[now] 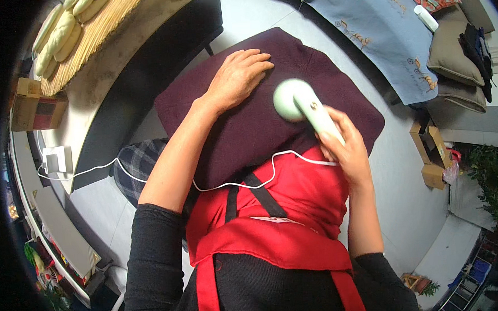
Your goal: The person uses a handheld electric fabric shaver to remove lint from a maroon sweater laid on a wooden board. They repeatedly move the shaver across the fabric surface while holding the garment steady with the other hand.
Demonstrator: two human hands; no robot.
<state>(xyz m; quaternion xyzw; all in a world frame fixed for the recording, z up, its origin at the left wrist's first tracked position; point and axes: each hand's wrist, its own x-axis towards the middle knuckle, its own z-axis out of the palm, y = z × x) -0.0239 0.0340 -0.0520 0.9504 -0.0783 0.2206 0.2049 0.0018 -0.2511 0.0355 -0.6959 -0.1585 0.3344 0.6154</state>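
A dark maroon knitted fabric (239,134) lies spread over my lap, on top of a red apron (302,195). My right hand (344,141) grips the handle of a pale green electric fabric shaver (294,99), its round head turned down towards the cloth. Whether the head touches the fabric I cannot tell. To the left of the shaver, my left hand (242,74) rests palm down on the cloth with the fingers slightly bent. From near the shaver's handle a white cable (233,184) runs left across the apron to a white power adapter (57,159).
At left, a table (80,119) carries a woven mat (96,41) and a cardboard box (38,104). A sofa with a blue cover (374,32) and cushions (455,59) stands ahead right. An opened cardboard box (431,157) and a leafy plant (496,183) are at right.
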